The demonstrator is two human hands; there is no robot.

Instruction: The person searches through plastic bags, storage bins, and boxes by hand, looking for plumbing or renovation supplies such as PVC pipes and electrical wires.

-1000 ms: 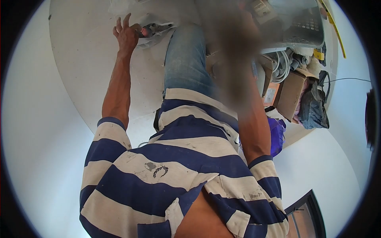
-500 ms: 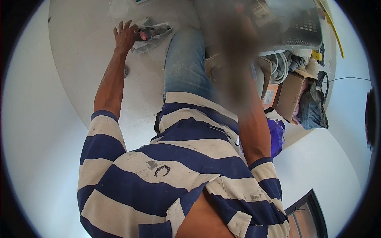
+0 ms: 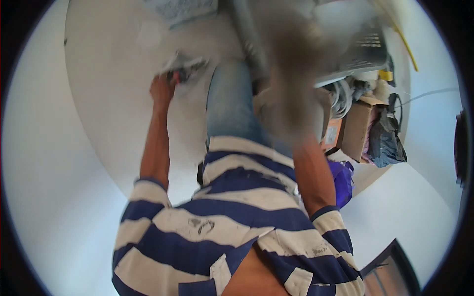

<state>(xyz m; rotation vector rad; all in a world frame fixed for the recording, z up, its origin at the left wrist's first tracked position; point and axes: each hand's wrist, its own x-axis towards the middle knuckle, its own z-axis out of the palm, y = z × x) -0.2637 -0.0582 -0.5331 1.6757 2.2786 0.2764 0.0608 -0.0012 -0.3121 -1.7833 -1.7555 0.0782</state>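
My left hand (image 3: 162, 90) is closed at the near-left edge of a clear plastic bag (image 3: 196, 65) on the floor. Dark and red items (image 3: 178, 76) show in the bag beside my fingers; the exact thing gripped is blurred. My right forearm reaches up along the right side of my jeans (image 3: 229, 98). A brown-grey smear covers the place of my right hand, so its fingers and anything in them are hidden.
A grey perforated crate (image 3: 365, 52) stands at the upper right. Below it are coiled grey pipe (image 3: 341, 98), a cardboard box (image 3: 356, 129), a black bag (image 3: 387, 138) and a purple bag (image 3: 340, 182). A white printed package (image 3: 185, 10) lies at the top.
My left hand has gone from spread fingers to closed at the bag's edge. The view has shifted, bringing the printed package further into sight. The smear over my right hand persists.
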